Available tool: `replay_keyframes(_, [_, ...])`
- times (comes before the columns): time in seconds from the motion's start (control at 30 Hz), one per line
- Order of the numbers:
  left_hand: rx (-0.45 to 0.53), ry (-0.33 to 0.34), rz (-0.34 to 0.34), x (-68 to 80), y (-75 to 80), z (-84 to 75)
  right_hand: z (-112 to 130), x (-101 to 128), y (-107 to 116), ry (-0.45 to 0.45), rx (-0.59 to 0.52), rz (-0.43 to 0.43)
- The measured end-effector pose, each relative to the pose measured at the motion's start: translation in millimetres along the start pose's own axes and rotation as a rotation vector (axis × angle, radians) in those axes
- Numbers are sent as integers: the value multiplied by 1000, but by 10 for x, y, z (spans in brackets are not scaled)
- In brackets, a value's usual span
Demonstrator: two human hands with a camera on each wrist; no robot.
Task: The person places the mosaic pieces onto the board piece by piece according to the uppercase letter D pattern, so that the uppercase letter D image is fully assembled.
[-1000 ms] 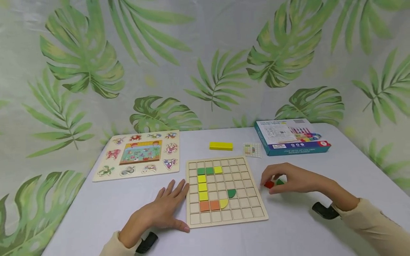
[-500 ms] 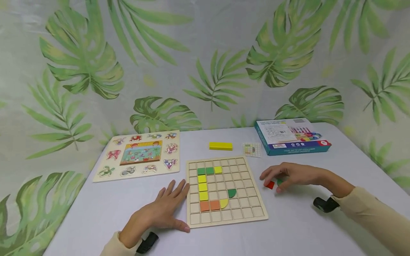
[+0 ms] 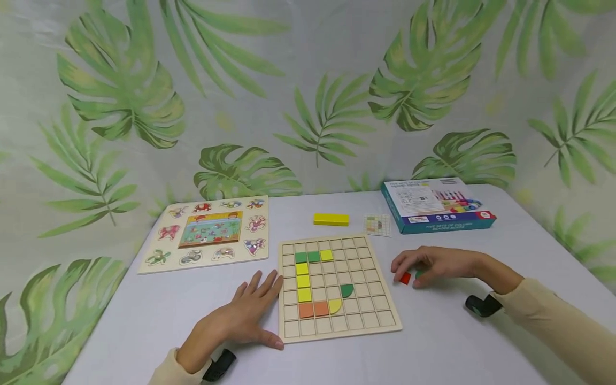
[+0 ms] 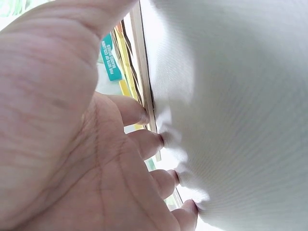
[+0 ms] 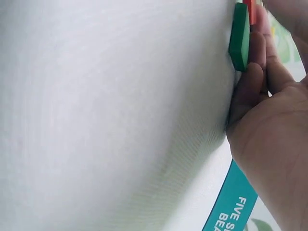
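Observation:
My left hand [image 3: 252, 313] lies with fingers spread on the white tabletop, fingertips and thumb tip along the left edge of the wooden grid board [image 3: 356, 320]. Green, yellow and orange squares, a yellow quarter-round [image 3: 335, 306] and a green quarter-round [image 3: 347, 290] sit in its cells. To the board's right, my right hand [image 3: 435, 266] is bent low over a few small pieces, with loosely curved fingers. A red piece [image 3: 405, 278] shows between its fingertips and thumb. Beside the curled fingers a green piece [image 5: 239, 38] lies on the cloth, partly hidden by the thumb in the head view.
A wooden picture puzzle [image 3: 260, 251] with animal pieces lies at the back left. Behind the board are a yellow bar-shaped block [image 3: 331, 219] and a small pattern card [image 3: 377, 225]. A teal-edged box [image 3: 445, 227] stands at the back right.
My right hand has lowered slightly and its thumb has moved in over the green piece; the red piece now shows more between fingertips and thumb. The left hand has stayed put.

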State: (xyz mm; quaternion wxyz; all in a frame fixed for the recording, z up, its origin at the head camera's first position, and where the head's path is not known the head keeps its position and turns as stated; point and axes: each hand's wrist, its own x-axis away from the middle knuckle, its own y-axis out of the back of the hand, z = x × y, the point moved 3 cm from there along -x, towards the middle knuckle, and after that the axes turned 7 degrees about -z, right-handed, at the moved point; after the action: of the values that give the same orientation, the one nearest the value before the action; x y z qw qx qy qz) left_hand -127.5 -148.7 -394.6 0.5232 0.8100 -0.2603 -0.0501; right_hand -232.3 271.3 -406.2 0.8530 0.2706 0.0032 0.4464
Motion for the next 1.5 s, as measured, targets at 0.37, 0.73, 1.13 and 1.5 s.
replay_keyframes(0.37, [1,-3,2,7,-28,20,-21,-34,-51,35,37,-22])
replay_keyframes(0.73, [16,-3,-1,10,14,-3,32,-32,-74,-17,99,-69])
replay_keyframes(1.13, [16,0,-2,10,10,-4,124,-18,-110,0,106,-90])
replay_keyframes(1.5, [16,7,2,15,8,-6,105,-23,-134,-7,165,-123])
